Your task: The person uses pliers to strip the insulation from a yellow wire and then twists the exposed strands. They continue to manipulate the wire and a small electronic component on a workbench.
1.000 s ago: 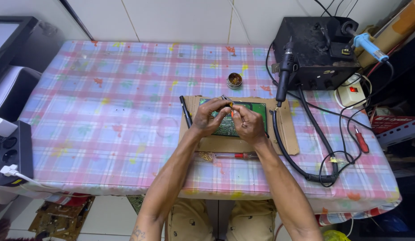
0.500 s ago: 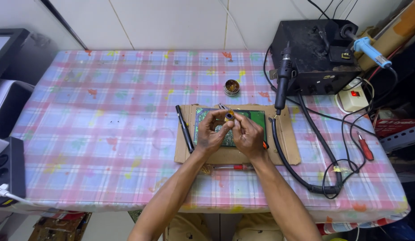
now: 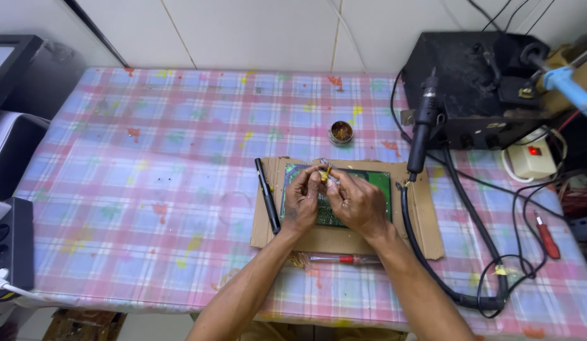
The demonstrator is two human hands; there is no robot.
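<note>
While both my hands meet above the green circuit board, my left hand and right hand pinch one small yellowish part between their fingertips, each grip closed on it. That board lies on a flat brown cardboard sheet on the checked tabletop. Left of the board, on the cardboard's edge, lies a black pen-shaped tool. Just below the board, off the cardboard, rests a screwdriver with a red handle. Beyond the board stands a small round tin. Right of the board a black handpiece hangs at a black box-shaped station, its thick cable looping past the cardboard.
</note>
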